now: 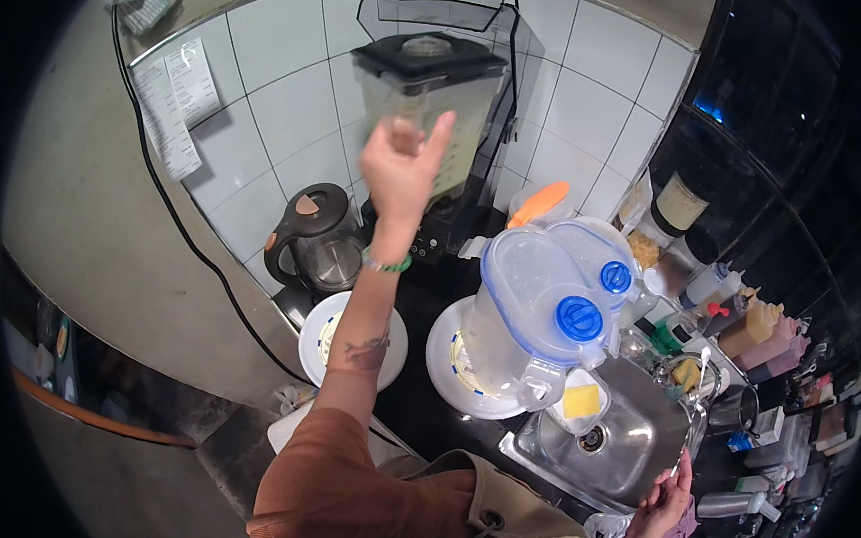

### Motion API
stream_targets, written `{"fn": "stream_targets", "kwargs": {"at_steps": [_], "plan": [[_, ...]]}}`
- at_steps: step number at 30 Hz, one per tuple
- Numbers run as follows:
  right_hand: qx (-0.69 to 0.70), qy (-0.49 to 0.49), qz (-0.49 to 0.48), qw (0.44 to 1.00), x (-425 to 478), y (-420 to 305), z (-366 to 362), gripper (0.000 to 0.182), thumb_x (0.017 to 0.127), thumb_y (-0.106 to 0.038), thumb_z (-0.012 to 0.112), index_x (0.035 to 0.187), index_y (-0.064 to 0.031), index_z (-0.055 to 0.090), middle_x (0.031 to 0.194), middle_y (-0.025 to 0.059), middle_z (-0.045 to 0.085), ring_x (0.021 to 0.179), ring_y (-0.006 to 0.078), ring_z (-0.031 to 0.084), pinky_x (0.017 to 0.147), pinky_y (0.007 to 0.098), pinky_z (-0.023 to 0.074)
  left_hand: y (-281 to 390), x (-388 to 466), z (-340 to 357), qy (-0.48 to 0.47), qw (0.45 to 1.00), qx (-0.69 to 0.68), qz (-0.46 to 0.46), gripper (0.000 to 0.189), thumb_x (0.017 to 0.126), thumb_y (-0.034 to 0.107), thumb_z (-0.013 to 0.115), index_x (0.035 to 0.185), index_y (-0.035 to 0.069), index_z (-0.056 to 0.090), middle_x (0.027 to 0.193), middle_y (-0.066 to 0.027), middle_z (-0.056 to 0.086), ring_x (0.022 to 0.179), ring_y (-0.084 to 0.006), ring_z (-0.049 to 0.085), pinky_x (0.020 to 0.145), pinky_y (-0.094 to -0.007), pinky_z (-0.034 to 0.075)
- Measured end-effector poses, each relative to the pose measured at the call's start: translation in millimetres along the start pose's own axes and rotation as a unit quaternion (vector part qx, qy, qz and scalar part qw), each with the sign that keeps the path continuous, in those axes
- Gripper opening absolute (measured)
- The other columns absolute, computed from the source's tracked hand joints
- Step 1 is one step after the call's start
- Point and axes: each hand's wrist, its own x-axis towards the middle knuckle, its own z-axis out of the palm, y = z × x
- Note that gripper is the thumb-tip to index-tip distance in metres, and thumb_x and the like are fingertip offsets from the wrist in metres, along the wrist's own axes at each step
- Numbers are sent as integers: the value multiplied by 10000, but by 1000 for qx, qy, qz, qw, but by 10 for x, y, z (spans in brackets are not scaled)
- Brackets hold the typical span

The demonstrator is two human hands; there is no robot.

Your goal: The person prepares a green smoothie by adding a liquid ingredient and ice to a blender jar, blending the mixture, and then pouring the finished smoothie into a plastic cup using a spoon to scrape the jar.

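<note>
My left hand (402, 168) is raised in front of the blender jar (460, 145), fingers curled and blurred; whether it touches the jar handle cannot be told. The jar has a black lid (431, 59), holds a pale green liquid and stands on a black blender base (431, 240). At the lower right, my right hand (668, 501) is beside the steel sink (630, 447), with a thin metal utensil (676, 466) at its fingertips and a pink cloth (677, 530) beneath or behind it. Its grip on either is unclear.
An electric kettle (317, 244) stands left of the blender. Two plastic pitchers with blue caps (529, 294) stand near the sink. A yellow sponge (581, 401) sits in a dish. Squeeze bottles (752, 330) line the right side. A black cable (190, 239) hangs at left.
</note>
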Motion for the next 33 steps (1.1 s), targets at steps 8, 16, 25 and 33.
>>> {"fn": "stream_targets", "kwargs": {"at_steps": [8, 16, 25, 33], "plan": [[-4, -28, 3, 1000, -77, -123, -93, 500, 896, -129, 484, 1371, 0, 394, 758, -3, 532, 437, -8, 313, 345, 141, 206, -69, 104, -615, -28, 992, 119, 25, 363, 811, 233, 746, 614, 9, 539, 532, -4, 515, 507, -72, 417, 471, -257, 365], [10, -49, -46, 998, -80, 73, -94, 457, 924, -145, 502, 1345, 15, 422, 715, -4, 521, 444, -11, 334, 352, 140, 225, -304, -92, -556, -1, 998, 57, 18, 413, 865, 290, 678, 609, -2, 537, 551, 35, 484, 514, -56, 385, 469, -261, 324], [15, -48, -18, 999, -84, 38, -18, 457, 896, -94, 481, 1339, 13, 439, 704, 1, 536, 432, 0, 344, 358, 135, 269, -514, 120, -279, -56, 995, -64, -54, 449, 839, 242, 717, 535, 73, 433, 511, 45, 436, 465, -37, 368, 422, -234, 287], [9, -26, 8, 1000, -38, 112, -15, 418, 888, -85, 472, 1295, 8, 487, 683, 7, 546, 420, 2, 321, 356, 141, 213, -1148, 506, -181, -172, 967, -150, -115, 449, 878, 335, 656, 558, 82, 466, 467, 30, 414, 383, -45, 364, 346, -215, 251]]}}
